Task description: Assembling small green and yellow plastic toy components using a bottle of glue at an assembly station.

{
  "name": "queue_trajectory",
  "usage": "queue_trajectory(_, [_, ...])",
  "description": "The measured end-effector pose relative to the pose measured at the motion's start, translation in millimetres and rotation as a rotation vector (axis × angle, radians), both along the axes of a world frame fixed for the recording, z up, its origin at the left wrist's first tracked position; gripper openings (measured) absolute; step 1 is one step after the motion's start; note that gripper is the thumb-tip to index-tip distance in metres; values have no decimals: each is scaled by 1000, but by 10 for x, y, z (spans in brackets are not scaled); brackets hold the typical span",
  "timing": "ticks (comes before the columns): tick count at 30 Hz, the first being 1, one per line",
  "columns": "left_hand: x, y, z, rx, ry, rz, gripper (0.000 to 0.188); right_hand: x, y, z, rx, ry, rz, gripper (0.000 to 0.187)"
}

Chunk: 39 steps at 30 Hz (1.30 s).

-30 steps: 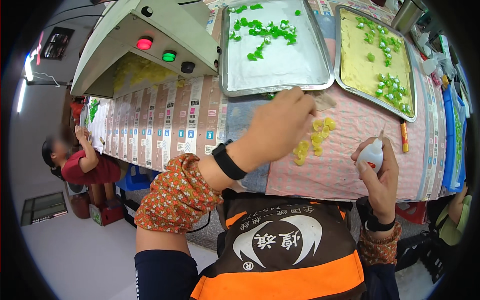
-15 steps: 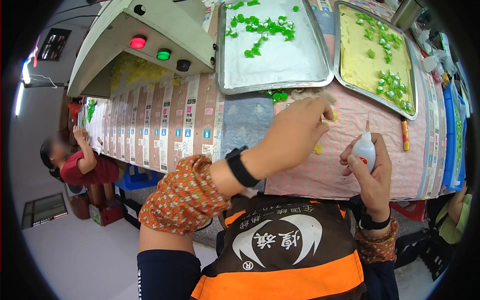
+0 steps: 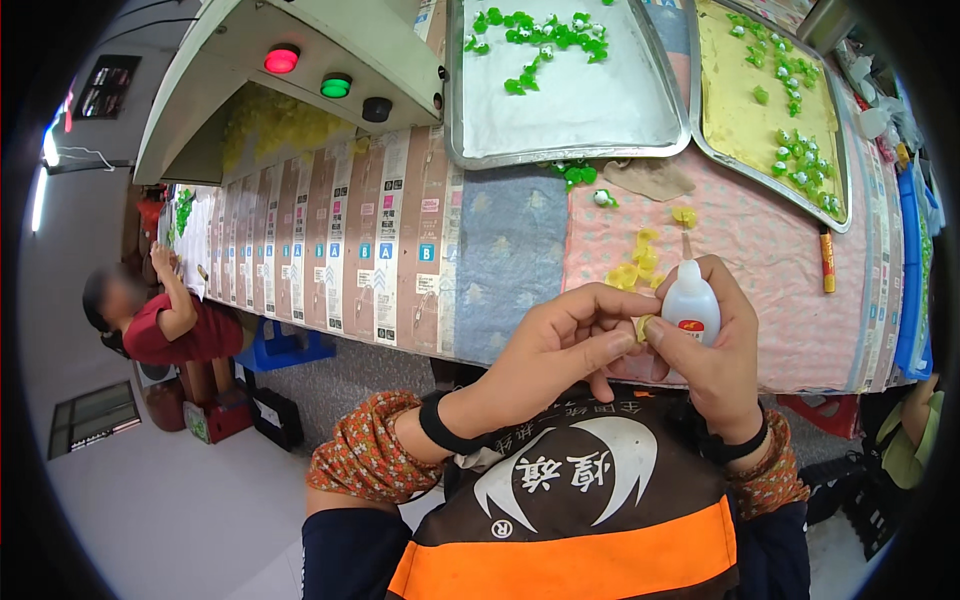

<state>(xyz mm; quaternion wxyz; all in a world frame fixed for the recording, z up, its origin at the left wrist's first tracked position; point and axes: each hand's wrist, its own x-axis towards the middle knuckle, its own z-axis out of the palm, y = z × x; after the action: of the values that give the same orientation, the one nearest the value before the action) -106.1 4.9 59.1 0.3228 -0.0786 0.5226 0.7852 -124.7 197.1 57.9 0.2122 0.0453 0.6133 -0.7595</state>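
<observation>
Between the thumb and forefinger of my left hand (image 3: pixel 555 345) is a small yellow piece (image 3: pixel 642 328), mostly covered by the fingertips. Wrapped in my right hand (image 3: pixel 725 345) is a white glue bottle (image 3: pixel 690 297), upright with a thin nozzle. My right thumb tip is at the yellow piece, and both hands meet over the table's near edge. Just beyond them, several loose yellow pieces (image 3: pixel 632 270) lie on the pink cloth (image 3: pixel 800 320). Farther off sit a small green-and-white figure (image 3: pixel 604 198) and a crumpled beige cloth (image 3: pixel 650 180).
A white-lined metal tray (image 3: pixel 570 120) and a yellow-lined tray (image 3: pixel 740 120) hold green figures. A red-and-yellow tube (image 3: pixel 827 262) lies at right. The left side has a machine (image 3: pixel 300 30) with lit buttons. A co-worker in red (image 3: pixel 150 320) sits at far left.
My left hand has come back from near the white-lined tray to meet my right hand, now pinching a yellow piece. The glue bottle has shifted slightly left and nearer to me.
</observation>
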Motion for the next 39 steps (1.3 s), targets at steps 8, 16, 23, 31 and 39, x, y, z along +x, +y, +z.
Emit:
queue_trajectory(8, [231, -175, -231, 130, 34, 63, 34, 66, -220, 35, 49, -91, 79, 27])
queue_trajectory(16, [399, -242, -413, 170, 40, 153, 31, 103, -280, 32, 69, -134, 136, 29])
queue_trajectory(23, [456, -398, -502, 215, 64, 179, 32, 147, 11, 50, 313, 375, 218, 41])
queue_trajectory(31, [499, -433, -611, 266, 140, 182, 31, 188, 154, 168, 408, 799, 304, 45])
queue_trajectory(39, [509, -431, -631, 320, 170, 185, 32, 183, 101, 157, 440, 923, 324, 37])
